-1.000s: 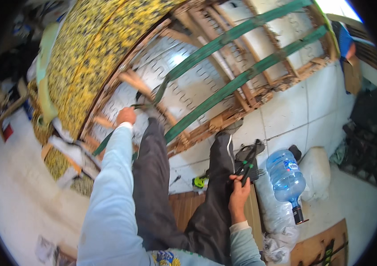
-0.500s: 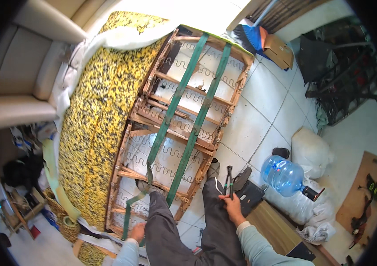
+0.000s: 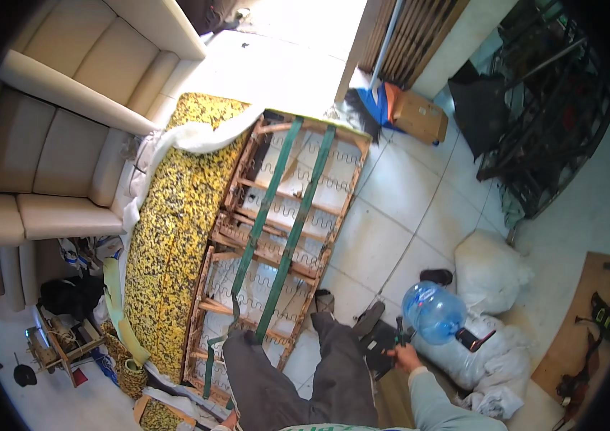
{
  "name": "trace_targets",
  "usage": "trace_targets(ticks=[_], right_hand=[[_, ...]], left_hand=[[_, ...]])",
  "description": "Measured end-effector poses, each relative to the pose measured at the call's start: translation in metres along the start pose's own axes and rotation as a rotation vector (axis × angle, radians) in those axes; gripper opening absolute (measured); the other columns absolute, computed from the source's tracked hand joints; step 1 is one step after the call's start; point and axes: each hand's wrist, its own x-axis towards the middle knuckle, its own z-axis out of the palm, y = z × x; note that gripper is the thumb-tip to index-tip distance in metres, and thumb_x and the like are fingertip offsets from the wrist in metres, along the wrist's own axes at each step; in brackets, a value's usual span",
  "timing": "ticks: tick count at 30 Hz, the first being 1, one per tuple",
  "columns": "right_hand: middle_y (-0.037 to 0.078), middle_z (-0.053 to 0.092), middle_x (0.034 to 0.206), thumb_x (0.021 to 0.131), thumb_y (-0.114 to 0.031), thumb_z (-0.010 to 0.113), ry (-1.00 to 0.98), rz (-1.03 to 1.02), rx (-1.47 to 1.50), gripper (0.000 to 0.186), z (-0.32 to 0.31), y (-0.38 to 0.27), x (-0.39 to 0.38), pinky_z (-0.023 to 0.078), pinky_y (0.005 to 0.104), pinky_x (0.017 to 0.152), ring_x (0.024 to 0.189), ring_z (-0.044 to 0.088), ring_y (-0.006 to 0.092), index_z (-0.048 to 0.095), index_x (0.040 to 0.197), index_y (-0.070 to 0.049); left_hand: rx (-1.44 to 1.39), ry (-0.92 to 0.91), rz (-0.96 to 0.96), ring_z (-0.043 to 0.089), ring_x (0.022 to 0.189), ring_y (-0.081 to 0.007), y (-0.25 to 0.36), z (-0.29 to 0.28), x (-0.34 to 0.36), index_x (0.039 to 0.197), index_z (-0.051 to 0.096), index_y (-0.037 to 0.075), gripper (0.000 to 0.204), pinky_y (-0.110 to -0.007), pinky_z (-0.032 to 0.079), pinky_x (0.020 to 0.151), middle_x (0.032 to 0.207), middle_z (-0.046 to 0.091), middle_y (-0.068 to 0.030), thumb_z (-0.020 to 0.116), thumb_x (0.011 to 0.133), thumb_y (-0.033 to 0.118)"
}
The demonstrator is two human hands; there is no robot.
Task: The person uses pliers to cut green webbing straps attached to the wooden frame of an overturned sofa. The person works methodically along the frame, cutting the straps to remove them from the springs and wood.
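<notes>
My right hand is closed round a dark pair of pincers, held beside my right knee above a black case. My left hand shows only in part at the lower edge, beside the frame's near end; its fingers are mostly hidden. Between these and the far wall lies a wooden sofa frame with wavy metal springs. Two green webbing straps run along its length. The left strap's loose end hangs bent over the near end of the frame, close to my left hand.
Yellow-and-black speckled foam adjoins the frame's left side, and beige sofas stand beyond. To the right are a blue water jug, white sacks, a brown board and a cardboard box. Dark clothing of another person shows at the top.
My view has tilted up and shifted. The right hand has moved right, away from my leg, with the pincers. The left hand has drawn back toward the lower edge.
</notes>
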Motion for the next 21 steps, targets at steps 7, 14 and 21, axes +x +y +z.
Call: trace_targets(ticks=[7, 14, 21], right_hand=[[0.017, 0.072, 0.107, 0.096, -0.006, 0.051, 0.028, 0.156, -0.138, 0.033, -0.08, 0.0, -0.02, 0.06, 0.0442, 0.072, 0.093, 0.078, 0.0314, 0.059, 0.124, 0.011], [0.013, 0.073, 0.106, 0.1, -0.013, 0.055, -0.133, 0.085, -0.017, 0.026, -0.092, -0.125, -0.087, 0.058, 0.0451, 0.073, 0.1, 0.076, 0.029, 0.057, 0.123, -0.001], [0.017, 0.075, 0.111, 0.099, -0.017, 0.059, -0.209, -0.037, -0.204, 0.021, -0.143, -0.21, -0.025, 0.058, 0.0486, 0.082, 0.1, 0.075, 0.0284, 0.06, 0.116, -0.004]], left_hand=[[0.093, -0.053, 0.103, 0.058, 0.135, -0.0281, 0.059, 0.078, 0.021, 0.158, 0.043, 0.001, 0.07, -0.041, 0.047, 0.113, 0.154, 0.057, -0.0129, 0.037, 0.112, 0.053], [0.153, -0.126, 0.124, 0.056, 0.136, -0.0283, 0.109, 0.127, 0.042, 0.159, 0.042, 0.001, 0.072, -0.041, 0.047, 0.113, 0.155, 0.055, -0.0125, 0.038, 0.112, 0.055], [0.178, -0.187, 0.119, 0.055, 0.138, -0.0285, 0.182, 0.195, 0.066, 0.16, 0.041, 0.001, 0.074, -0.041, 0.047, 0.113, 0.157, 0.054, -0.0122, 0.039, 0.111, 0.057]])
